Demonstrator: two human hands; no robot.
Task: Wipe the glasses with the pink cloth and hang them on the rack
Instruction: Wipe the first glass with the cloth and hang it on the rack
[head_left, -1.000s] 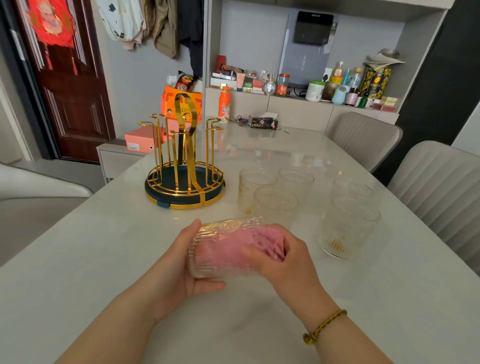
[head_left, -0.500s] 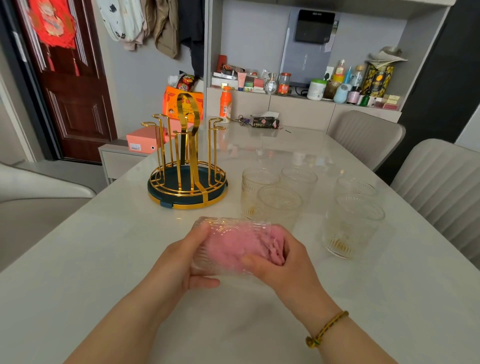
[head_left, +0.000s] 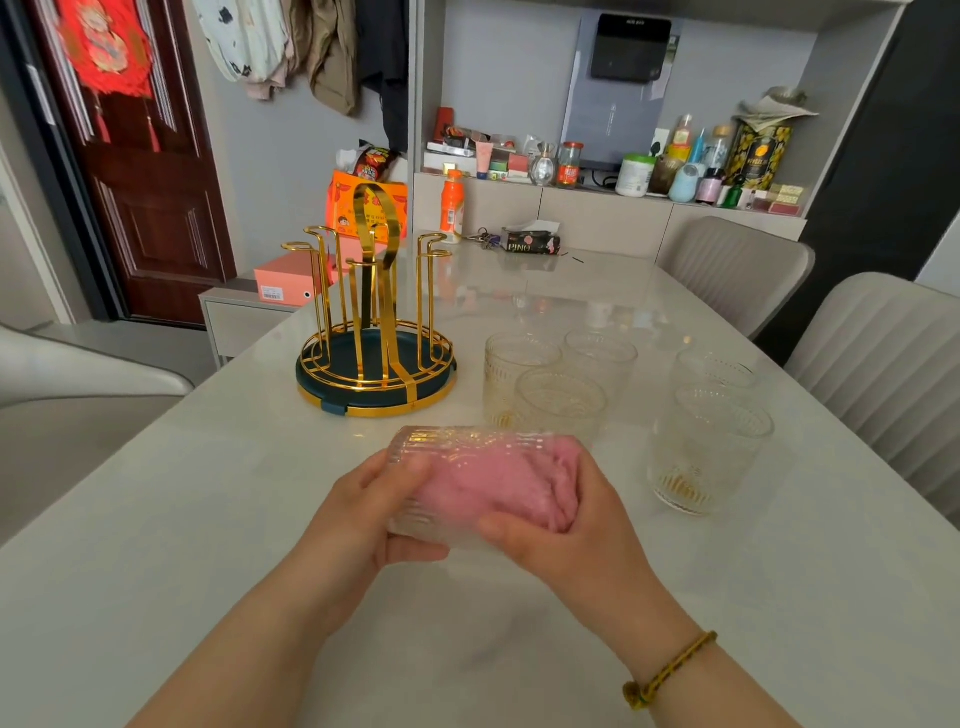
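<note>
Around the pale table (head_left: 156, 519), we've got a busy room.
Far end of the table, we spot an orange bottle (head_left: 452, 208) upright, keys (head_left: 480, 239) just beside it, then a dark tissue pack (head_left: 532, 243). Two padded chairs (head_left: 883, 364) line the right side. Behind, a shelf (head_left: 597, 195) crowded with jars and bottles under a grey appliance (head_left: 618, 104). Over on the left we see a dark red door (head_left: 150, 208) with a red ornament (head_left: 104, 47), hanging clothes (head_left: 291, 47), and a pink box (head_left: 288, 283) on a low cabinet (head_left: 234, 317).
</note>
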